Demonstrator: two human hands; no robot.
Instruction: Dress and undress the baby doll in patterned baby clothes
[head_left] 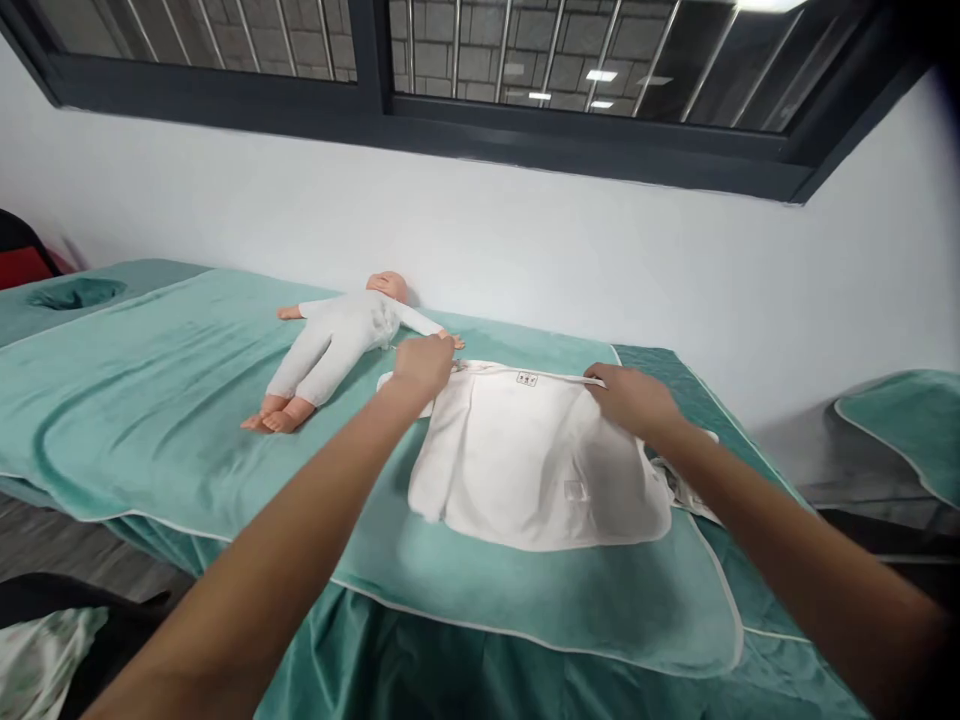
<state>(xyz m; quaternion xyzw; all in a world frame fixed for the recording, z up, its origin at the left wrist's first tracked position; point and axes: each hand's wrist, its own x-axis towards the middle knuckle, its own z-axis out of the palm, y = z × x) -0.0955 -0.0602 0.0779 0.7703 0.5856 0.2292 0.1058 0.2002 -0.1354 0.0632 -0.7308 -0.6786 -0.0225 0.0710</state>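
A small white garment (517, 460) hangs spread between my two hands, over the green bed cover. My left hand (425, 363) pinches its upper left edge. The upper right edge is gripped by my right hand (634, 398). A small printed label shows near the top middle of the cloth, between the hands. Just beyond my left hand, a baby doll (337, 325) in a white bodysuit lies on its back, its head toward the wall and its feet toward the lower left. One doll hand is close to my left hand.
The green-covered bed (150, 400) runs along a white wall under a barred window (525, 60). Some patterned cloth (686, 490) lies partly behind the garment and my right forearm. A leafy printed cloth (49, 660) is at the lower left, and another green-covered surface (911, 420) stands at the right.
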